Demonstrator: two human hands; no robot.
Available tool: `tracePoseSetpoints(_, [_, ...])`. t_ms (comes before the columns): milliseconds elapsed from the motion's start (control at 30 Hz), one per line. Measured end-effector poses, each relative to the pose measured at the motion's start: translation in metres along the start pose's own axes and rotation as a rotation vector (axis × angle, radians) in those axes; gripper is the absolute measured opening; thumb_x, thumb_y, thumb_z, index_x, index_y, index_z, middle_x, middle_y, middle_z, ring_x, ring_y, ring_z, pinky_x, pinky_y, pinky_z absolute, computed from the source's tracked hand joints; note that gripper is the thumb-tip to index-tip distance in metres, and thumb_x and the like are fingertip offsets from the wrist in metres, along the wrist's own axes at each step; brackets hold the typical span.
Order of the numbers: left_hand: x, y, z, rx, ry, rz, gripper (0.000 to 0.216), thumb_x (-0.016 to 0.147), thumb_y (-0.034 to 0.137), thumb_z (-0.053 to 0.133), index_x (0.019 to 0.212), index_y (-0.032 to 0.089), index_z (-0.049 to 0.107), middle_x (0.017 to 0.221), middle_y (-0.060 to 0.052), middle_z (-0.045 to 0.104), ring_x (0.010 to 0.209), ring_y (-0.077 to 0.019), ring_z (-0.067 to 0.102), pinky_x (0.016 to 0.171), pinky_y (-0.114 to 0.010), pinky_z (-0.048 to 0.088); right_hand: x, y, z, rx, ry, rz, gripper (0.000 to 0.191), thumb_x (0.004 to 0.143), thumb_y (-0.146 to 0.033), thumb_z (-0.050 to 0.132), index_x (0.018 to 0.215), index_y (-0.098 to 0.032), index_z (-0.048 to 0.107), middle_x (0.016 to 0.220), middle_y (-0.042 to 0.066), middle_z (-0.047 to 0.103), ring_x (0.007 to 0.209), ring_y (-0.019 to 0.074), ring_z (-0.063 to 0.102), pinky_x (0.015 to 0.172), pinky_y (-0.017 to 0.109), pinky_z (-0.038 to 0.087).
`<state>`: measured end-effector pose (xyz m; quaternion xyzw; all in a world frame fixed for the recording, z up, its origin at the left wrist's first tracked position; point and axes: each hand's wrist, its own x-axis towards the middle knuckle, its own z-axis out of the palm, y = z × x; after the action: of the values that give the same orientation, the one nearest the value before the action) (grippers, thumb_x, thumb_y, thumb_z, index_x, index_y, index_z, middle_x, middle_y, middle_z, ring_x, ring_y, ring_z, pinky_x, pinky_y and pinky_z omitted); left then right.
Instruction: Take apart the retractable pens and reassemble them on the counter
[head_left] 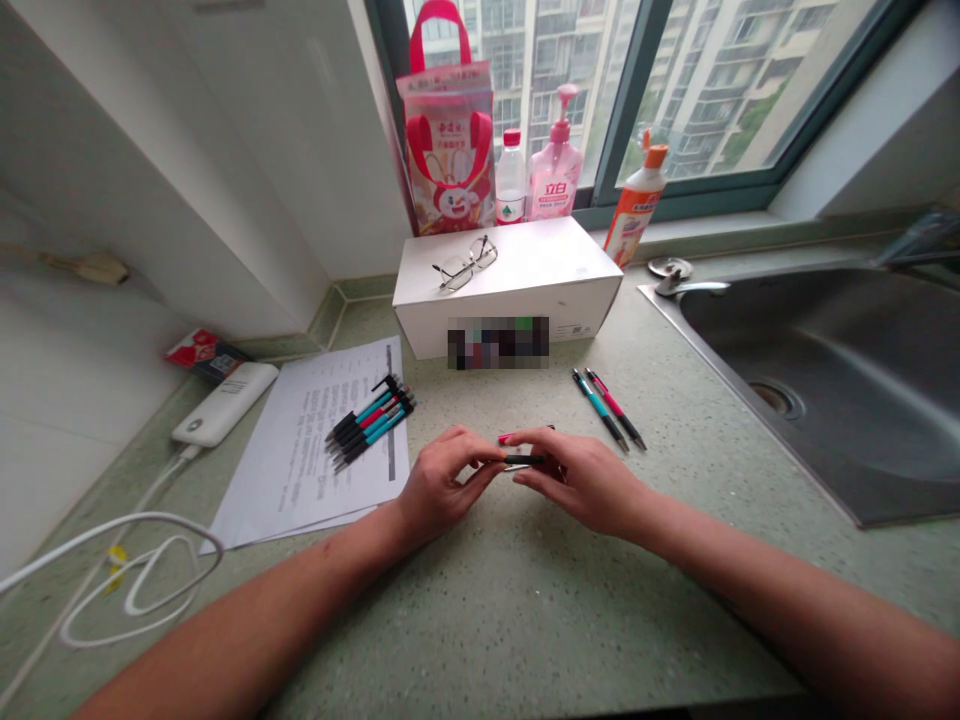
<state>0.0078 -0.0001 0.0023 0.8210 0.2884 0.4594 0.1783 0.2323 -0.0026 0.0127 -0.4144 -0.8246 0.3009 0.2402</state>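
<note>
Both my hands meet over the speckled green counter [525, 600]. My left hand [442, 485] pinches one end of a pink and black pen [523, 459], and my right hand [581, 478] is closed round its other end. A bunch of several teal, pink and black pens [371, 418] lies on printed sheets of paper [315, 440] to the left. Two more pens [609, 405], one teal and one pink, lie side by side on the counter just right of my hands.
A white box [517, 290] with glasses [465, 262] on top stands behind. Bottles [555, 170], a red bag [448, 140] and an orange-capped bottle [636, 205] line the window. A steel sink [847, 380] is at right; a power bank [225, 403] with white cable [135, 570] at left.
</note>
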Motion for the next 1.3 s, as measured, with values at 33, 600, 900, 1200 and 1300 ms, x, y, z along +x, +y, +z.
tracePoseSetpoints(33, [0.0, 0.0, -0.0001, -0.001, 0.005, -0.007, 0.008, 0.09, 0.011, 0.068, 0.096, 0.016, 0.067, 0.08, -0.004, 0.073, 0.071, -0.0142, 0.063, 0.067, -0.028, 0.052, -0.0005, -0.0007, -0.0004, 0.011, 0.007, 0.012, 0.03, 0.094, -0.036, 0.06, 0.12, -0.02, 0.062, 0.088, 0.004, 0.075, 0.072, 0.0168, 0.068, 0.067, 0.029, 0.049])
tracePoseSetpoints(600, [0.0015, 0.0003, -0.0008, -0.021, 0.022, 0.015, 0.007, 0.091, 0.013, 0.067, 0.097, 0.017, 0.067, 0.078, -0.003, 0.073, 0.069, -0.0139, 0.064, 0.067, -0.028, 0.053, 0.0005, -0.0027, -0.0031, -0.009, 0.034, 0.0, 0.02, 0.1, -0.035, 0.051, 0.099, -0.019, 0.064, 0.091, 0.006, 0.073, 0.076, 0.0167, 0.066, 0.069, 0.03, 0.047])
tracePoseSetpoints(900, [0.0002, -0.0013, -0.0008, -0.03, 0.022, 0.005, 0.011, 0.089, 0.01, 0.069, 0.097, 0.016, 0.067, 0.081, -0.004, 0.073, 0.072, -0.0137, 0.064, 0.069, -0.027, 0.053, 0.0005, -0.002, -0.0023, 0.003, 0.038, 0.016, 0.02, 0.097, -0.035, 0.056, 0.106, -0.019, 0.064, 0.09, 0.005, 0.074, 0.071, 0.0155, 0.066, 0.066, 0.029, 0.048])
tracePoseSetpoints(1200, [-0.0003, -0.001, -0.0006, -0.028, 0.026, -0.002, 0.01, 0.089, 0.011, 0.069, 0.098, 0.016, 0.067, 0.08, -0.004, 0.073, 0.072, -0.014, 0.064, 0.068, -0.028, 0.052, 0.0004, -0.0018, -0.003, 0.015, 0.033, 0.028, 0.025, 0.094, -0.034, 0.061, 0.112, -0.018, 0.063, 0.09, 0.005, 0.074, 0.064, 0.0136, 0.063, 0.063, 0.028, 0.047])
tracePoseSetpoints(1300, [-0.0005, -0.0014, -0.0008, -0.026, 0.024, -0.007, 0.009, 0.09, 0.012, 0.07, 0.097, 0.017, 0.068, 0.08, -0.004, 0.074, 0.072, -0.0139, 0.064, 0.068, -0.027, 0.052, 0.0011, -0.0023, -0.004, -0.007, 0.022, -0.015, 0.021, 0.1, -0.033, 0.05, 0.102, -0.02, 0.066, 0.101, 0.007, 0.075, 0.079, 0.0167, 0.068, 0.071, 0.03, 0.049])
